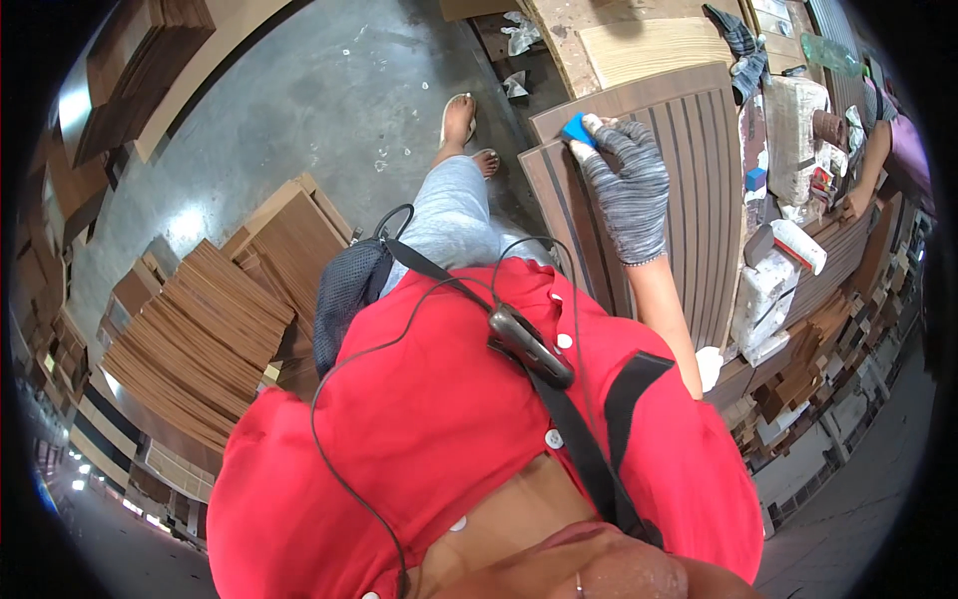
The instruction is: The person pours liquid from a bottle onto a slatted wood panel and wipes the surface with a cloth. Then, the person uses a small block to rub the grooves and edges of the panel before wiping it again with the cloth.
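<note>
My right hand (pixel 627 185) wears a grey striped knit glove with bare fingertips. Its thumb and fingers close on a small blue block (pixel 576 130) at the far left corner of a brown wood-grain panel (pixel 689 150) with dark lengthwise grooves. The rest of the hand lies over the panel's face. Beneath it, another grooved brown panel (pixel 547 180) shows along the left edge. My left hand is not in view.
A light wooden board (pixel 654 50) lies beyond the panel. To the right are white-stained blocks (pixel 795 140), another small blue block (pixel 755 179), a dark cloth (pixel 738 45) and a green bottle (pixel 830 54). A co-worker's arm (pixel 870 175) reaches in there. Brown panel stacks (pixel 200 344) stand left.
</note>
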Available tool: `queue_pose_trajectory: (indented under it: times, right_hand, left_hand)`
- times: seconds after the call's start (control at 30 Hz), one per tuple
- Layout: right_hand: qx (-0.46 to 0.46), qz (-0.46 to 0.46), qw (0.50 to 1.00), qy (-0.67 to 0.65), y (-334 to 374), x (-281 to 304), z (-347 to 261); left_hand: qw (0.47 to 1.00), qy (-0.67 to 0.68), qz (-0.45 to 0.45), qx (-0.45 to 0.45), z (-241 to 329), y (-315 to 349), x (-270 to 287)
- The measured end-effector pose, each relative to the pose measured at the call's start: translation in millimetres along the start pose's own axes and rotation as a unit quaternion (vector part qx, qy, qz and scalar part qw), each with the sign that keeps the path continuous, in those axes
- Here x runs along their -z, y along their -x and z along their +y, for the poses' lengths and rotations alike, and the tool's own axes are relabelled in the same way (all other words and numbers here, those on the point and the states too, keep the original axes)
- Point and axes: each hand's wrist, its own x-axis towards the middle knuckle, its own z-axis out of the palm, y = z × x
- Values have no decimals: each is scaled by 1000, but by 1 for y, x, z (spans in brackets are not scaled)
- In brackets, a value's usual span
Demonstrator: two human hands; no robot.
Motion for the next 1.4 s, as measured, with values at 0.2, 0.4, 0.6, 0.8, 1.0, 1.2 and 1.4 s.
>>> queue_pose_trajectory:
  times: [0.2, 0.4, 0.6, 0.8, 1.0, 1.2, 1.4]
  right_hand:
    - [14, -51, 999, -1, 8, -12, -15]
    - [-44, 35, 998, 0, -8, 20, 28]
    - [-2, -15, 1000, 13, -3, 8, 1]
    - [-26, 54, 998, 29, -12, 27, 37]
    - [-7, 27, 1000, 9, -13, 28, 22]
    - [5, 56, 997, 59, -14, 31, 53]
    - [-43, 71, 996, 32, -25, 45, 61]
  left_hand:
    - [1000, -13, -22, 2, 2, -2, 2]
    - [999, 18, -35, 16, 3, -4, 2]
    - [1000, -19, -5, -9, 8, -7, 5]
    - [1000, -19, -14, -16, 17, -10, 6]
    - [999, -37, -7, -6, 13, -10, 2]
    - [1000, -25, -18, -2, 16, -12, 4]
    - [1000, -2, -22, 2, 20, -14, 4]
